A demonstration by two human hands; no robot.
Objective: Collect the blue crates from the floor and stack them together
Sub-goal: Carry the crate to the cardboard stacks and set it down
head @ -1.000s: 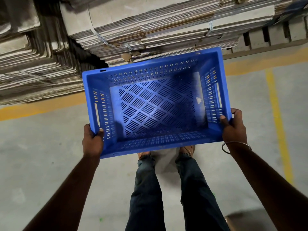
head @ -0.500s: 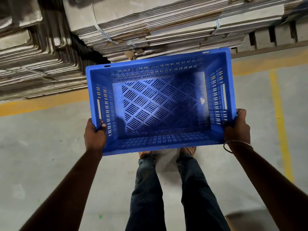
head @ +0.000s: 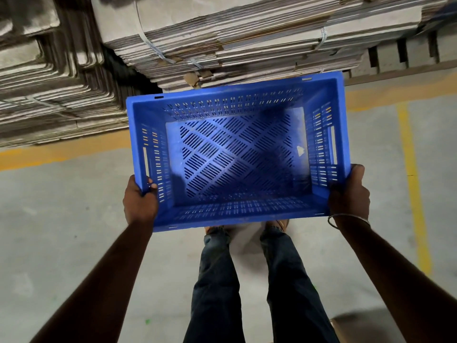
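One blue crate (head: 237, 214) with slotted walls and a lattice floor hangs in the air in front of me, open side up and level. It holds nothing but a small pale scrap near its right wall. My left hand (head: 139, 201) grips the near left corner of its rim. My right hand (head: 350, 191), with a thin bangle on the wrist, grips the near right corner. No other crate is in view.
Tall strapped stacks of flattened cardboard (head: 222, 40) rise just beyond the crate and to the left. The concrete floor (head: 61, 219) carries an orange line along the stacks and a yellow line (head: 413, 184) on the right. My legs and feet stand below the crate.
The crate and both hands have shifted slightly right and closer to the cardboard stacks. The grip on both corners is the same.
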